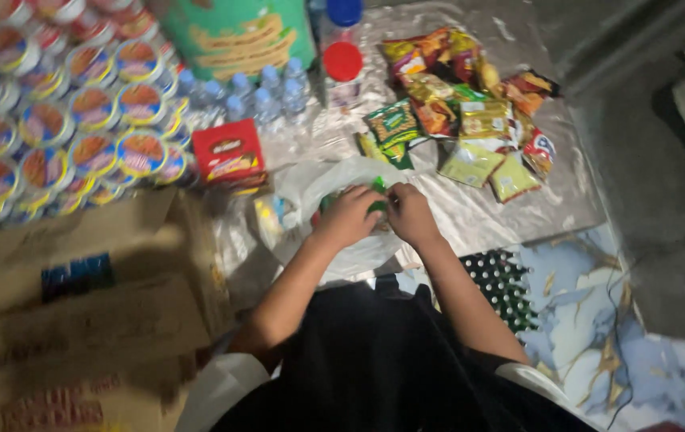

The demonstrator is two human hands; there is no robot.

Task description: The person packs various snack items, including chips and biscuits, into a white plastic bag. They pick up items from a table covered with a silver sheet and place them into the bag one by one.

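Observation:
My left hand (348, 218) and my right hand (410, 213) meet over a clear plastic bag (334, 180) lying on the floor sheet in front of me. Both hands pinch a small green packet (378, 188) at the bag's mouth; most of the packet is hidden by my fingers. Something yellow (266, 216) shows through the bag's left side. A pile of snack packets (470, 112) in green, yellow and red lies just beyond my right hand.
Stacked cup-noodle tubs (54, 120) fill the left. A red box (228, 152), small water bottles (254, 96), two jars with red and blue lids (342, 64) and a green container (234, 32) stand behind. Cardboard boxes (78, 320) sit at my left.

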